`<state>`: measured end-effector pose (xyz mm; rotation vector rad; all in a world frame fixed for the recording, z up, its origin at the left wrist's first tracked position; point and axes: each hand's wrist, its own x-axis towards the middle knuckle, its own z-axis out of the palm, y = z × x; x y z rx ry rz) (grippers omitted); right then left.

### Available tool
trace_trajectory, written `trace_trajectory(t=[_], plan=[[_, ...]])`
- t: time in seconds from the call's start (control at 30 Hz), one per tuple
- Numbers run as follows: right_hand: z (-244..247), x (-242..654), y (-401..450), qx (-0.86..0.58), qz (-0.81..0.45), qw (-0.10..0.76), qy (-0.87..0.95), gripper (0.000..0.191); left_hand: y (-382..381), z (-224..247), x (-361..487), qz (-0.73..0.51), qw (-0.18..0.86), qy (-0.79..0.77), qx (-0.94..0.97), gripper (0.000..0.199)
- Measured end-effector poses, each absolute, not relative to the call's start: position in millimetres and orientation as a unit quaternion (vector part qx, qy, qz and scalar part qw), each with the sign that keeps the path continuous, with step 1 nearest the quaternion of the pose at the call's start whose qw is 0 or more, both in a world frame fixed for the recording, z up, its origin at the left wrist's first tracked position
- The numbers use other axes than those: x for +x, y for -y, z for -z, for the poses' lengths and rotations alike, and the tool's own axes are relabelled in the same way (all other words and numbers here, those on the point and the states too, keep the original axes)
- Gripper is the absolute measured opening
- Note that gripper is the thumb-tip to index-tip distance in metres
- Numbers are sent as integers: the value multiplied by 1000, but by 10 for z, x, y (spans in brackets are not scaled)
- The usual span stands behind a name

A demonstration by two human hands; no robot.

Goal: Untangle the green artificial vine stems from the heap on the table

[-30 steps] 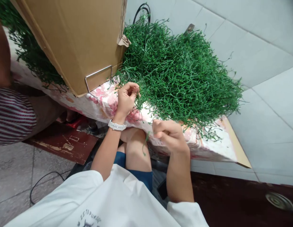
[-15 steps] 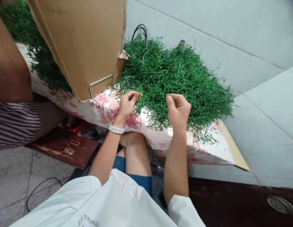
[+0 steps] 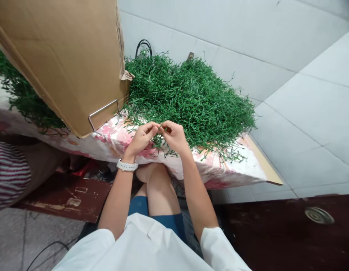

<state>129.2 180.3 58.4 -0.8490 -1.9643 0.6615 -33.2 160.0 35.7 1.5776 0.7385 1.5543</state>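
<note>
A wide heap of thin green plastic-looking sprigs [image 3: 191, 98] lies on a table with a pink and white floral cloth [image 3: 115, 131]. At the heap's near left edge my left hand [image 3: 143, 138], with a white band on its wrist, is pinched closed. My right hand [image 3: 173, 136] is also pinched closed, its fingertips meeting those of my left hand. A small bit of green sprig shows between and under the fingertips. Exactly which piece each hand grips is too small to tell.
A tall cardboard sheet [image 3: 67, 64] stands left of the heap, with a metal wire stand [image 3: 103, 110] at its foot. Behind it lie more green sprigs [image 3: 30, 94]. Another person's striped clothing [image 3: 11, 171] shows at the left. A tiled wall [image 3: 261, 45] rises behind.
My right hand has moved left from over the heap and now meets my left hand. The other person's arm has left the upper left. The view has shifted to the right.
</note>
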Motion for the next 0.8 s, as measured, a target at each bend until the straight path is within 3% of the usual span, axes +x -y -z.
trace_trajectory(t=[0.23,0.33,0.47,0.6,0.7,0.8], plan=[[-743,1397,-1850,-264,-272,352,856,22,-1647,-348,-311,-645,428,-292,562,47],[-773,1368,-1864,-223,-288,356,861,20,-1667,-303,-248,-685,442,-272,511,47],[-816,1564,-1857,-149,-324,433,828,21,-1672,-275,-434,-741,428,-249,454,46],[-976,2149,-1754,-104,-305,605,728,23,-1607,-293,-853,-829,369,-225,353,51],[-1153,2507,-1760,-64,-322,620,712,35,-1583,-337,-874,-829,384,-242,326,46],[-1292,2617,-1964,-100,-340,664,658,30,-1638,-404,-680,-813,412,-257,320,34]])
